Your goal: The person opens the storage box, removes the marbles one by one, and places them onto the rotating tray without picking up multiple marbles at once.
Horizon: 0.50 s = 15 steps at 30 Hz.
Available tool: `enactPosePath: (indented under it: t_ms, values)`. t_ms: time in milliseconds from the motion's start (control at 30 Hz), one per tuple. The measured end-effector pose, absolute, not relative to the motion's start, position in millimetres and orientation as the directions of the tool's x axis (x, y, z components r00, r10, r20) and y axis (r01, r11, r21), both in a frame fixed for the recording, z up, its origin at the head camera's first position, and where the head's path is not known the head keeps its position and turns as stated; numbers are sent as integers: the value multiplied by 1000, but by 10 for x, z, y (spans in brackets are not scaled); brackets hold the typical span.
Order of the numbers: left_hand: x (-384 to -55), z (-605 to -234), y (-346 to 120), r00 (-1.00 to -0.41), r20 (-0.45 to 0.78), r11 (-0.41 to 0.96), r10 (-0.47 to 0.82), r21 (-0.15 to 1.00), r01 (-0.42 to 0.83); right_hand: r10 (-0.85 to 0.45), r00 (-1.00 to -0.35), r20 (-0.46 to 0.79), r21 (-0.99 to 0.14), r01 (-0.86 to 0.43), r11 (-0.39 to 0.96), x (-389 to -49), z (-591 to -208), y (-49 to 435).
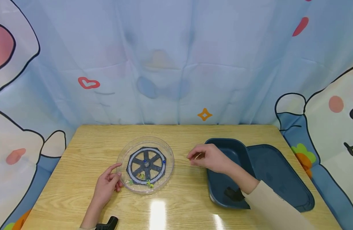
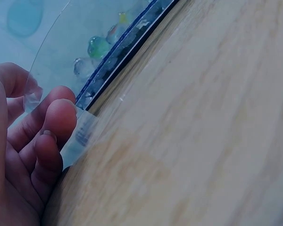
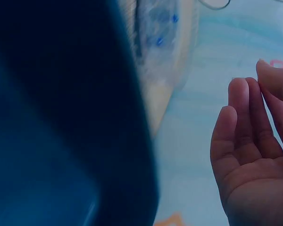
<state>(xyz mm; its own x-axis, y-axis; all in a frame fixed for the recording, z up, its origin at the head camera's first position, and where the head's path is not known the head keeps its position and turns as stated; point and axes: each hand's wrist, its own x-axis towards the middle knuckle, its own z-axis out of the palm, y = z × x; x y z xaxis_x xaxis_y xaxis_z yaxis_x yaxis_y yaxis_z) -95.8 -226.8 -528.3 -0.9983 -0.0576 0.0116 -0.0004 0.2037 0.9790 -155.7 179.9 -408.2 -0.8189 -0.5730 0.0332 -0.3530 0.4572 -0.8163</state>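
A clear round dish [image 1: 169, 171] stands on the table's left half. In it lies a dark, six-spoked wheel shape [image 1: 146, 156] with a pale ring. Several glass marbles [image 1: 151, 185], green, yellow and blue, sit inside. My left hand [image 1: 106, 183] grips the dish at its left rim; in the left wrist view the fingers [image 2: 61, 117] are at the clear wall near a green marble [image 2: 98, 47]. My right hand [image 1: 209, 157] hovers between the dish and a dark blue bin [image 1: 229, 179], fingers loosely bent toward the thumb. Nothing shows between its fingertips in the right wrist view.
The bin stands right of the dish, under my right forearm. A flat dark blue lid [image 1: 282, 179] lies beside it on the right. Behind the wooden table [image 1: 107, 137] hangs a light blue cartoon curtain [image 1: 176, 64].
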Motion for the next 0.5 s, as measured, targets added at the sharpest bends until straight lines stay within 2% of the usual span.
enactPosePath:
  t_ms: [300, 500]
  values:
    - [-964, -5269, -2263, -998, 8, 210, -58, 978, -4, -588, -808, 26, -759, -399, 515, -1424, -4146, 2528]
    - [-966, -5281, -2261, -998, 2, 206, -61, 979, -10, -643, -766, 6, -703, -460, 542, -1324, -4145, 2834]
